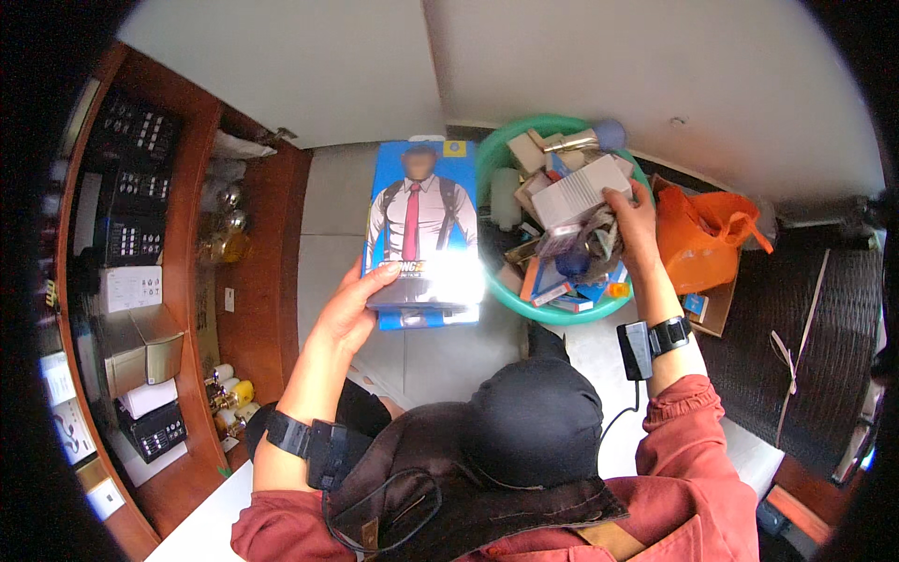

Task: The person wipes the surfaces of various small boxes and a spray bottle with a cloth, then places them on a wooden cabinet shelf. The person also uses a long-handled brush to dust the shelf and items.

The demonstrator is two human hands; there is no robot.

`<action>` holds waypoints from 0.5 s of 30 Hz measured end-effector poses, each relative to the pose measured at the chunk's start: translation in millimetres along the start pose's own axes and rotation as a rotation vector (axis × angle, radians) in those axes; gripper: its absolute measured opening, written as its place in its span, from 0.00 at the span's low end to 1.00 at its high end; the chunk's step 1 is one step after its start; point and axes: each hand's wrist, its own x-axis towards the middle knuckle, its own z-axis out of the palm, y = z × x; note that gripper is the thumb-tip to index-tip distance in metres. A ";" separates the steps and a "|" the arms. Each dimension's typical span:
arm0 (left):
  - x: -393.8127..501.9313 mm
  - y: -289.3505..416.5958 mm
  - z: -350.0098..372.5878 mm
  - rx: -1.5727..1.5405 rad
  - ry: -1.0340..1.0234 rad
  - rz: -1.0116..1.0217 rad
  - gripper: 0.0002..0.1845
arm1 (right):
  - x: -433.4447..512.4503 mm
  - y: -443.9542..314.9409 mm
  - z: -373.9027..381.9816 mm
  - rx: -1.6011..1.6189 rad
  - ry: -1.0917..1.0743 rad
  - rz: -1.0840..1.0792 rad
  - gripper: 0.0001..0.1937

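My left hand (353,303) holds a blue printed retail box (393,165) by its lower left edge, thumb on the front. The box shows a figure in a white shirt and red tie, and its glossy lower part reflects bright light. My right hand (635,223) grips the right end of a white ridged box (572,195) over a round green plastic basin (507,309). Heaped in the basin are several small boxes, a crumpled grey cloth (604,242) and a dark-blue-ended cylindrical object (607,135). An orange-yellow item (618,289) lies near the basin's front rim.
An orange bag (702,242) stands right of the basin by a cardboard box (720,309). Dark ribbed wrapped material (751,351) lies farther right. At left, a brown wooden cabinet (263,232) holds black and white boxes and brass-coloured fittings (235,400). White panels (562,63) rise behind.
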 end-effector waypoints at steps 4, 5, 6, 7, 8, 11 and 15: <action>27.1 -10.5 24.0 0.050 -0.074 -0.014 0.31 | -4.7 -1.5 -46.1 0.196 0.126 0.047 0.27; 39.1 -18.2 35.3 0.071 -0.089 0.007 0.31 | -5.8 -1.2 -57.6 0.232 0.135 0.025 0.26; 51.3 -27.6 47.5 0.075 -0.116 0.053 0.31 | -5.7 -1.0 -68.4 0.283 0.159 0.040 0.23; 65.0 -38.4 60.4 0.082 -0.174 0.092 0.34 | -8.3 -0.7 -79.8 0.381 0.151 0.054 0.20; 79.8 -51.6 76.0 0.125 -0.148 0.099 0.37 | -9.6 -0.4 -89.0 0.471 0.170 0.094 0.20; 112.3 -81.9 105.9 0.187 -0.170 0.137 0.49 | -22.2 -0.2 -115.8 0.652 0.113 0.107 0.25; 132.9 -73.6 98.8 0.681 -0.009 0.056 0.56 | -43.8 3.9 -136.6 0.693 0.102 0.122 0.32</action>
